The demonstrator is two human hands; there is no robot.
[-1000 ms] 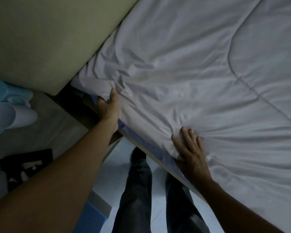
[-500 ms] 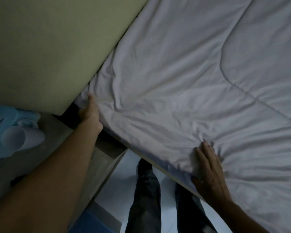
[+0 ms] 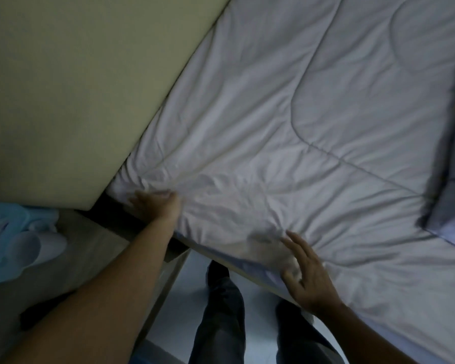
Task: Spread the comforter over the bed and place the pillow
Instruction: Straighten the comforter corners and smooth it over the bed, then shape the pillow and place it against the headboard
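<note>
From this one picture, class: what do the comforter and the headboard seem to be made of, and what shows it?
Comforter: soft matte cloth over padding; it creases and carries stitched quilting lines. Headboard: likely a padded panel in smooth matte beige covering, cloth or leatherette, I cannot tell; rounded corner, no wood grain.

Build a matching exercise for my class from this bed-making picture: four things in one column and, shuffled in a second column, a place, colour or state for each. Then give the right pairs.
Column one
1. comforter
2. padded panel
3. left hand
4. right hand

Column two
A. beige, in the upper left of the view
B. at the comforter's wrinkled corner, beside the panel
C. white and quilted, filling the right of the view
D. fingers spread, at the comforter's near edge

Pairs: 1-C, 2-A, 3-B, 4-D
</note>
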